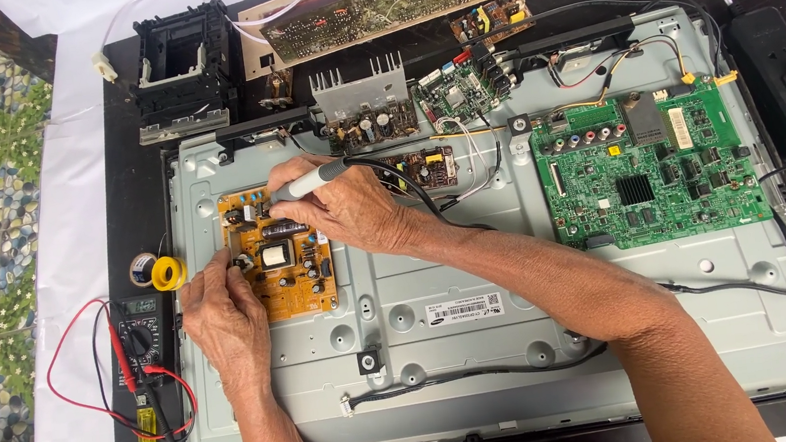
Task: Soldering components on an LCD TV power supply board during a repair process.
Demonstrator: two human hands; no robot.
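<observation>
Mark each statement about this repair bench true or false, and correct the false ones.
1. The right hand holds a soldering iron over the orange circuit board. True.
2. The green circuit board lies under the left hand. False: it lies far from it, at the panel's other end.
3. A multimeter with red and black leads sits beside the metal panel. True.
4. The solder spool is blue. False: yellow.
</observation>
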